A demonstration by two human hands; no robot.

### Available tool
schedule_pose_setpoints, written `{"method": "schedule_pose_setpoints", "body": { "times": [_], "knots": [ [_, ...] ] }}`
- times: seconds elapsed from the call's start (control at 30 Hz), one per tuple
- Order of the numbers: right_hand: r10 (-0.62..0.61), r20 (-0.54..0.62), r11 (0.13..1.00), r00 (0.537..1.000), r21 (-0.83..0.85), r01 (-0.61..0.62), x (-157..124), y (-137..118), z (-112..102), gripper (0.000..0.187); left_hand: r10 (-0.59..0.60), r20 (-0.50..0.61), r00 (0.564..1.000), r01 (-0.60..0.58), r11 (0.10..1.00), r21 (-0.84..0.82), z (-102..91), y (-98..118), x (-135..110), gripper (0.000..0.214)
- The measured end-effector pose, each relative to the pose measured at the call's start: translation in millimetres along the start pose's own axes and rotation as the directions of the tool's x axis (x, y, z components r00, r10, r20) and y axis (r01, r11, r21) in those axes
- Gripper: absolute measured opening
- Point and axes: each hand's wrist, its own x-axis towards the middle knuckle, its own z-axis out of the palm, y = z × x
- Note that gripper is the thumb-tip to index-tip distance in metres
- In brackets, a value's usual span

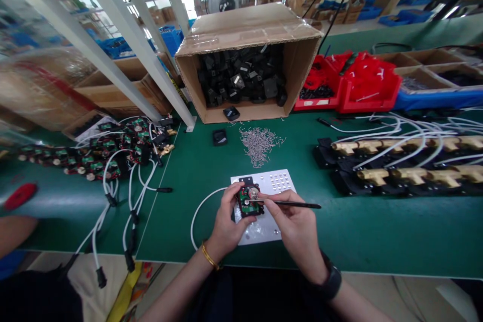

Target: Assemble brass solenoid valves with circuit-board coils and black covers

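My left hand (227, 219) is closed around the side of a small black housing with a green circuit board (245, 207) facing up. A round metal part sits on the board's upper right. In a pinch, my right hand (296, 221) holds a thin black tweezers-like tool (298, 204), its tip touching or just over the board. Beneath both hands lies a white sheet (269, 219) with rows of small silver discs (279, 179) at its upper right. A white cable (193, 224) curves away on the left of the housing.
Loose screws (258, 146) lie in a pile beyond the sheet, beside a black cover (219, 137). A cardboard box (241, 114) of black parts stands behind. Brass-fitted units (411, 176) fill the right, wired circuit boards (90, 161) the left. Another person's arm (15, 234) shows far left.
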Motion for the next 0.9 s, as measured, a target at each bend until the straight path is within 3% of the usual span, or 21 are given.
{"method": "schedule_pose_setpoints", "body": {
  "times": [0.1,0.2,0.3,0.37,0.4,0.47,0.53,0.57,0.63,0.7,0.77,0.8,0.83,0.9],
  "knots": [
    [-0.099,-0.017,0.990,0.995,-0.103,0.097,-3.3,2.8,-1.2,0.005,0.071,0.001,0.997,-0.071,0.997,0.028,-1.0,1.2,2.7,0.063],
    [-0.169,0.028,0.984,0.985,-0.053,0.171,4.3,-4.9,-14.5,0.003,0.103,0.028,0.994,-0.105,0.989,0.108,-3.2,4.9,4.5,0.054],
    [-0.246,-0.010,0.969,0.969,0.029,0.246,36.6,-27.2,-31.0,0.009,0.121,0.075,0.990,-0.134,0.971,0.199,-5.6,4.1,5.8,0.043],
    [-0.320,-0.046,0.945,0.946,-0.088,0.315,71.3,-42.9,-27.4,0.015,0.158,0.081,0.984,-0.172,0.960,0.220,-6.7,-1.3,7.3,0.043],
    [-0.365,-0.007,0.912,0.931,-0.206,0.356,90.4,-47.9,-17.8,0.017,0.188,0.077,0.979,-0.200,0.954,0.224,-7.0,-5.3,8.1,0.046],
    [-0.392,0.243,0.744,0.887,-0.483,0.461,127.6,-48.7,15.9,0.018,0.235,0.085,0.968,-0.249,0.939,0.235,-7.5,-14.5,8.7,0.051],
    [-0.292,0.558,0.445,0.777,-0.640,0.627,158.5,-37.5,60.0,0.024,0.213,0.083,0.973,-0.228,0.941,0.250,-7.2,-23.7,7.5,0.064],
    [-0.188,0.642,0.308,0.743,-0.680,0.666,170.2,-29.4,81.3,0.028,0.163,0.066,0.984,-0.175,0.950,0.259,-6.7,-27.7,6.3,0.072],
    [-0.134,0.685,0.242,0.716,-0.678,0.694,184.7,-14.4,113.3,0.025,0.037,0.011,0.999,-0.039,0.964,0.264,-5.2,-34.0,3.9,0.080],
    [-0.138,0.698,0.245,0.702,-0.663,0.707,186.9,-6.8,123.6,0.020,-0.035,-0.036,0.999,0.043,0.966,0.254,-3.6,-37.6,2.7,0.070],
    [-0.161,0.689,0.262,0.707,-0.660,0.704,178.5,-8.3,108.8,0.019,-0.020,-0.036,0.999,0.029,0.970,0.241,-3.3,-38.0,3.2,0.065],
    [-0.188,0.654,0.313,0.732,-0.667,0.676,171.4,-11.5,92.8,0.020,0.005,-0.027,1.000,0.001,0.972,0.234,-3.7,-37.0,3.9,0.071],
    [-0.210,0.601,0.381,0.771,-0.676,0.631,163.0,-15.3,72.2,0.022,0.031,-0.017,0.999,-0.026,0.973,0.231,-4.4,-35.2,4.8,0.080],
    [-0.188,0.387,0.668,0.903,-0.623,0.406,143.2,-21.8,22.4,0.029,0.053,-0.010,0.999,-0.049,0.970,0.239,-6.0,-29.5,7.0,0.095]
  ]
}}
